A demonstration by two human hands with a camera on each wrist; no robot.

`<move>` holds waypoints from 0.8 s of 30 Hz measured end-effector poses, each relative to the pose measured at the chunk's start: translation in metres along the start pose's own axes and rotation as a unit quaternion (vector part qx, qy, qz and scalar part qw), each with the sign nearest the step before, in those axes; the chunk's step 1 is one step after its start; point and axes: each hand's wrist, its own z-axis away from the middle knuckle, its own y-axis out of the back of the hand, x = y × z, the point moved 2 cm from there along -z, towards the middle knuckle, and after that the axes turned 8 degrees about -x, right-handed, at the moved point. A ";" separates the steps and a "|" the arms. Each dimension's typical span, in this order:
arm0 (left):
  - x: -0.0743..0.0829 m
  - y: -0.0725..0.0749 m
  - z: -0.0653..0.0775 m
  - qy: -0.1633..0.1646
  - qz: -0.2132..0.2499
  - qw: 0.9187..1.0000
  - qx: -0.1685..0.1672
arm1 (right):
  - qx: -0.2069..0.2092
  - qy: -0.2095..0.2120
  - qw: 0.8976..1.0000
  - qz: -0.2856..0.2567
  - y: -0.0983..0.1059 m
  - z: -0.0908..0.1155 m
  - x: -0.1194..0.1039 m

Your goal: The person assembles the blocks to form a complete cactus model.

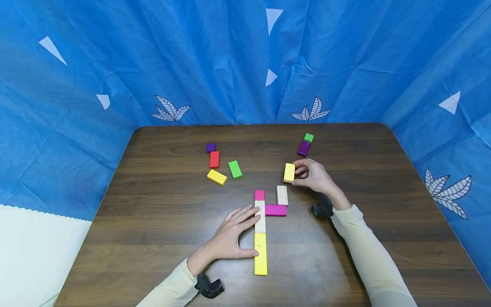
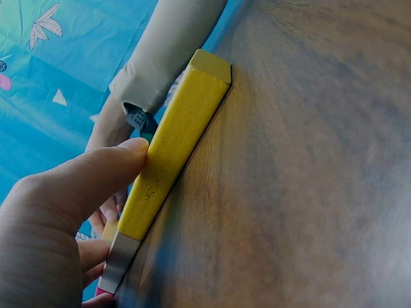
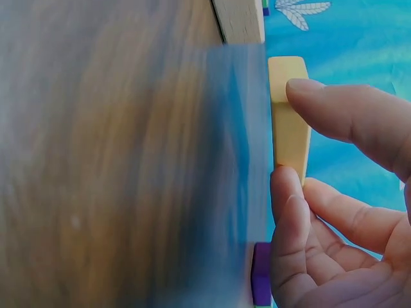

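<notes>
My right hand [image 1: 315,177] pinches a small yellow block [image 1: 289,172] between thumb and fingertips; the right wrist view shows the thumb on one end of this block [image 3: 290,128]. Nearer to me, a long yellow block [image 1: 260,260], a whitish wooden block [image 1: 261,226] and a small pink block [image 1: 259,195] lie end to end. Over this row's left side my left hand [image 1: 230,238] spreads its fairly straight fingers. Its thumb touches the long yellow block [image 2: 176,147], and its fingertips rest on the whitish one. A magenta block [image 1: 275,210] juts right from the row, with another whitish block [image 1: 282,195] at its far end.
Farther back on the left of the wooden table [image 1: 153,213] lie a purple cube [image 1: 211,148], a red block [image 1: 214,160], a yellow block [image 1: 217,177] and a green block [image 1: 235,169]. Beyond my right hand sit a purple block [image 1: 304,148] and a green cube [image 1: 308,137]. Blue curtains [image 1: 230,64] surround the table's back and sides.
</notes>
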 end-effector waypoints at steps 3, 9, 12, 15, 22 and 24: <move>0.000 0.000 0.000 0.006 0.003 1.000 -0.005 | -0.007 0.008 1.000 -0.002 -0.003 -0.001 -0.002; 0.000 0.000 0.000 0.003 -0.004 1.000 0.000 | -0.023 0.013 1.000 0.001 -0.007 -0.002 -0.003; 0.000 -0.001 0.000 0.002 -0.001 1.000 -0.002 | -0.028 0.014 1.000 0.002 -0.009 -0.002 -0.003; -0.001 -0.001 0.000 0.000 -0.002 1.000 -0.002 | -0.031 0.016 0.999 0.002 -0.010 -0.003 -0.003; -0.001 -0.001 0.000 -0.007 -0.006 1.000 0.006 | -0.038 0.025 0.999 -0.003 -0.010 -0.005 -0.001; -0.001 -0.001 0.000 -0.006 -0.006 1.000 0.006 | -0.040 0.026 0.999 -0.004 -0.011 -0.005 -0.002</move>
